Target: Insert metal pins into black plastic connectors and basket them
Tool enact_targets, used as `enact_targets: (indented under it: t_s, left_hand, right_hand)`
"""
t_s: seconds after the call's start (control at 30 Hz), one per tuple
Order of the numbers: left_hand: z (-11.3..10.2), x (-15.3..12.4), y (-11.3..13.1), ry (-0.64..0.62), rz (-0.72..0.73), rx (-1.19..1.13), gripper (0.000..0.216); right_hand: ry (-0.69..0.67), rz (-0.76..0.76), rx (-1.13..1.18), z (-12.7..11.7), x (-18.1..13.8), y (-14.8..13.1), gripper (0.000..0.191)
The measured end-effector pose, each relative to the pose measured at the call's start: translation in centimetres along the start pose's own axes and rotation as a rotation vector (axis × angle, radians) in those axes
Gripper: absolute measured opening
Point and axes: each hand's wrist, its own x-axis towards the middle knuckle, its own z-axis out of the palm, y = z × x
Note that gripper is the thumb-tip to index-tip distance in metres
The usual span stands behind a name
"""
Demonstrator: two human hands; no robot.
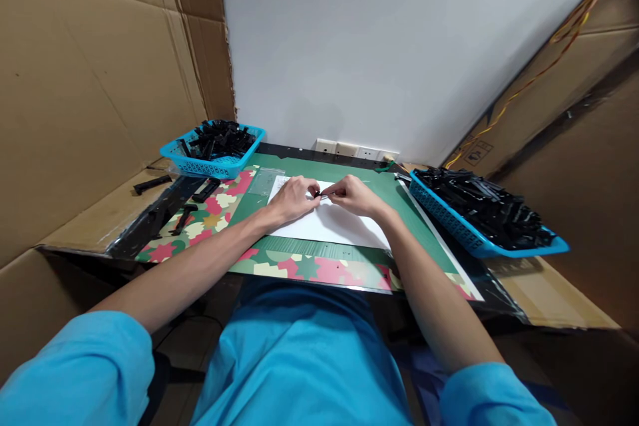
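Observation:
Over a white sheet of paper (344,225) both my hands meet, their fingertips almost touching. My left hand (294,198) pinches a small black piece (317,194) between thumb and forefinger; its exact kind is too small to tell. In my right hand (353,194), the closed fingers hold a thin, shiny, pointed tool (324,197) whose tip reaches the black piece. Most of that tool is hidden by the fingers, so I cannot make out its kind. A clear plastic bag (264,182) lies just beyond the left hand at the paper's corner.
A blue basket (234,168) of black plastic parts stands back left, another blue basket (449,226) of them at right. Several loose black parts, including one black part (184,218), lie left on the patterned green mat (299,267). Wall sockets (347,149) and cardboard (114,46) border the table.

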Motion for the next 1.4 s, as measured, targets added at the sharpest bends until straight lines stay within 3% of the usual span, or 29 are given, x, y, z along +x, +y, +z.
enact_targets:
  t_s: [0.1, 0.53, 0.7, 0.83, 0.97, 1.23, 1.4]
  left_hand:
    - [0.1, 0.0, -0.2, -0.037, 0.026, 0.003, 0.029]
    - [-0.3, 0.0, 0.2, -0.072, 0.031, -0.029, 0.02]
    - [-0.4, -0.1, 0.5, -0.072, 0.043, 0.003, 0.02]
    - [-0.6, -0.1, 0.8, -0.08, 0.058, 0.026, 0.024]
    - [-0.6, -0.1, 0.8, -0.093, 0.047, 0.047, 0.027]
    - [-0.3, -0.1, 0.6, -0.087, 0.038, 0.069, 0.024]
    - [-0.4, -0.2, 0.7, -0.093, 0.04, 0.071, 0.027]
  right_hand:
    - [-0.017, 0.001, 0.013, -0.1, 0.0, 0.2, 0.036]
    - [0.031, 0.076, 0.084, -1.0, -0.4, 0.8, 0.034]
    - [0.101, 0.123, 0.067, 0.1, 0.1, 1.5, 0.031]
    - [0.069, 0.164, 0.074, 1.1, 0.5, 1.4, 0.026]
    - [0.045, 0.14, 0.113, 0.9, 0.5, 1.3, 0.028]
    - [0.108, 0.051, 0.056, -0.2, -0.1, 1.2, 0.015]
    - [0.142, -0.003, 0.047, -0.1, -0.1, 0.4, 0.02]
